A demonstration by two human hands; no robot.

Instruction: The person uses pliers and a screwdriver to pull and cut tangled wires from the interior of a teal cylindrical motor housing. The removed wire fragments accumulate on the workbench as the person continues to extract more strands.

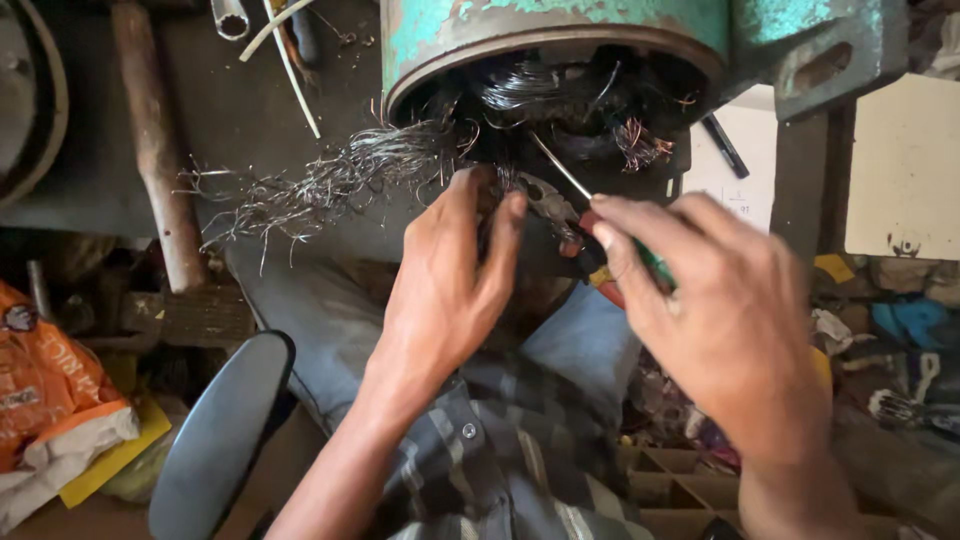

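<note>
Head view, looking down over the lap. A round motor housing (560, 40) with worn green paint sits at top centre, its open end facing the camera; dark coil windings (560, 95) fill the inside. A loose tuft of thin wire strands (320, 185) sticks out of the opening toward the left, over the dark worktop (230, 120).

Left hand (450, 280) reaches up to the lower rim of the opening, fingers curled and pressed together against the windings; whether it pinches any strand cannot be told.

Right hand (720, 310) is closed around the red-and-green handle of a screwdriver (575, 195). The thin metal shaft runs up and left, its tip lying among the windings just inside the rim.

A wooden handle (155, 150) lies on the worktop at left. An orange bag (45, 385) sits at lower left.
</note>
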